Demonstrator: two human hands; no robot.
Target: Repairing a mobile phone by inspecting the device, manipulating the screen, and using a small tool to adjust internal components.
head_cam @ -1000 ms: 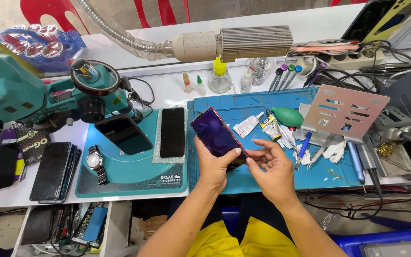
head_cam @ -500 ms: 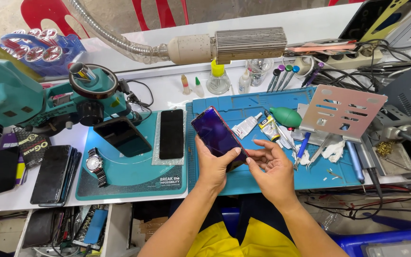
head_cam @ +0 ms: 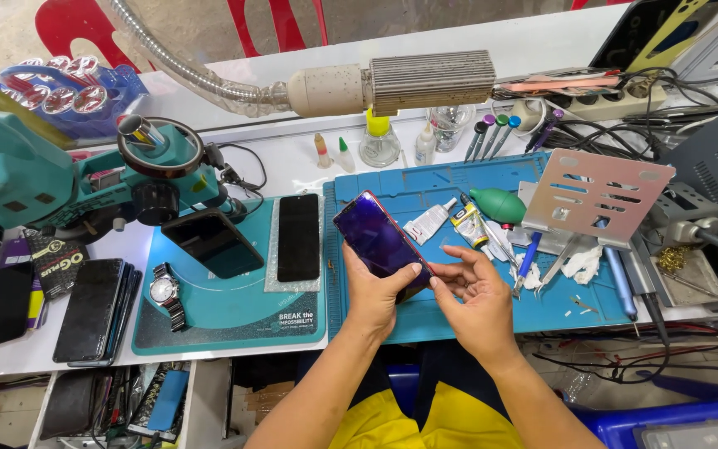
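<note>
— How are the arms placed?
— Both forearms rise bare from the lower edge and angle toward each other, wrists close together.
— The left hand?
— Palm up and cupped, thumb pressed across the top, fingers curled round what it grips.
— And the right hand?
— Just beside the left, back facing up, its fingers loosely bent, the index and thumb tips reaching toward the left thumb.

I see a white workbench carrying a blue silicone mat and, left of it, a teal mat. A wristwatch and two dark phones lie on the teal mat; a stack of phones rests on the bench beside it
</note>
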